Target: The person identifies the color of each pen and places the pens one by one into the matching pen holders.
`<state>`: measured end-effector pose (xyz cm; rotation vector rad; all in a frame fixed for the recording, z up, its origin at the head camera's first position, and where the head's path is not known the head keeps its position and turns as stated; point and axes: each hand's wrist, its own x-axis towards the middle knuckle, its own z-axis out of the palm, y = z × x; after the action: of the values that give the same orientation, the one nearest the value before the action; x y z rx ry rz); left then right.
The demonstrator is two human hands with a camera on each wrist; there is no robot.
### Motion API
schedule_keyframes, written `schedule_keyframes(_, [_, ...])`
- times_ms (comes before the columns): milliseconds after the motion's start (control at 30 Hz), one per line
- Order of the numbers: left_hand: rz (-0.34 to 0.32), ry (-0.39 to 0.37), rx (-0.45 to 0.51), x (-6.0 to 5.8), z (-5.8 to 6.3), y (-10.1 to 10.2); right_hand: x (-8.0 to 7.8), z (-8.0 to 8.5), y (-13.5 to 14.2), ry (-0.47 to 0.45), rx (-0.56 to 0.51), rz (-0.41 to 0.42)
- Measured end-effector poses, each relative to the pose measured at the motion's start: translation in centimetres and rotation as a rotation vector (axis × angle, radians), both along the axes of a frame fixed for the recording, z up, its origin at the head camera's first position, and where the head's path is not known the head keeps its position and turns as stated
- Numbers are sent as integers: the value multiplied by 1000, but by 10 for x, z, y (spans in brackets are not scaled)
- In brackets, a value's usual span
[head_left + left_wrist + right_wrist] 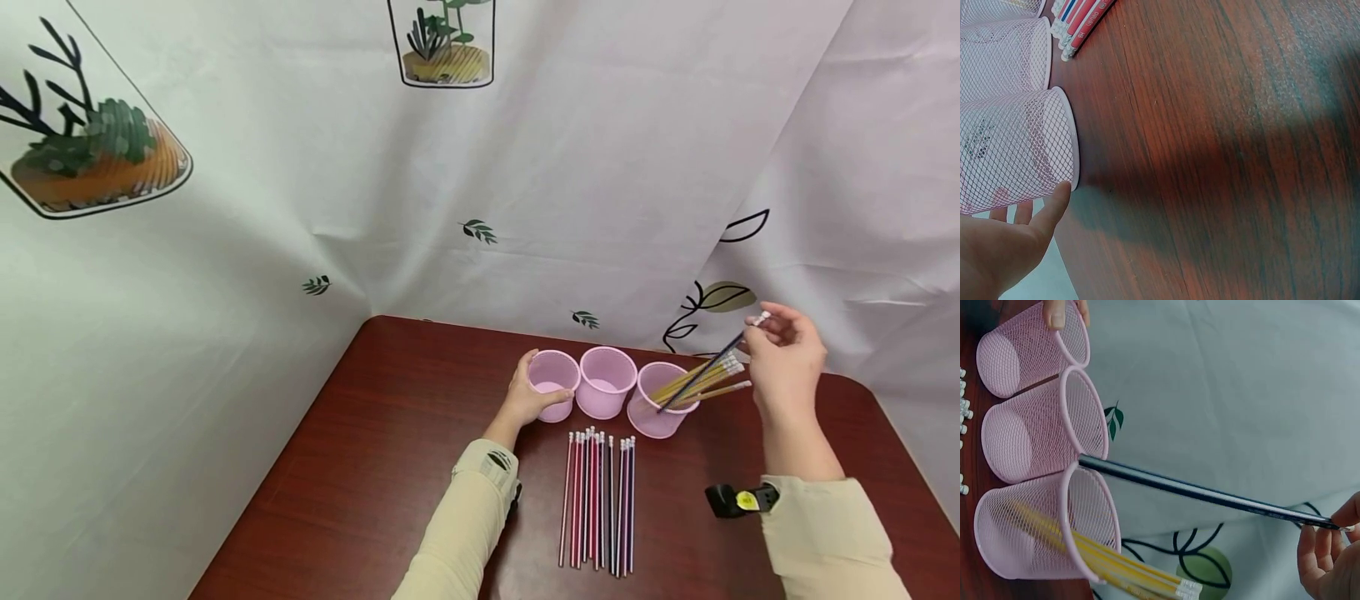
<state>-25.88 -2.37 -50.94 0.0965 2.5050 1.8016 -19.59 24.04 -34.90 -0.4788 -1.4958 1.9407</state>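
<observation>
My right hand (787,354) pinches a dark blue pencil (1210,495) near its white eraser end. The pencil slants down to the left, its lower end over the rims of the middle and right cups in the right wrist view. Several yellow pencils (712,382) lean in the right pink mesh cup (654,421), erasers up. On the left, my left hand (527,398) holds the left pink mesh cup (1013,147), thumb at its rim and fingers round its far side. The middle pink mesh cup (602,403) stands between those two; no pencils show in it.
In front of the cups, several red, dark and blue pencils (596,500) lie side by side on the brown wooden table (360,467), erasers toward the cups. A pale printed cloth (525,183) hangs right behind the table's back edge.
</observation>
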Motion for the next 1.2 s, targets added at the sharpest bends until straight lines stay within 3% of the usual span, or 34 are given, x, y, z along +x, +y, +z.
schedule_keyframes(167, [2, -5, 0, -1, 0, 0, -10, 0, -10, 59, 28, 46])
schedule_keyframes(333, [0, -8, 0, -1, 0, 0, -20, -14, -19, 70, 108, 65])
schedule_keyframes(567, [-6, -5, -1, -1, -2, -1, -24, -48, -32, -108, 334, 50])
schedule_keyframes(800, [2, -3, -4, 0, -3, 0, -25, -81, -40, -240, 373, 116])
schedule_keyframes(1200, [-14, 13, 8, -1, -2, -1, -22, -96, -38, -312, 502, 91])
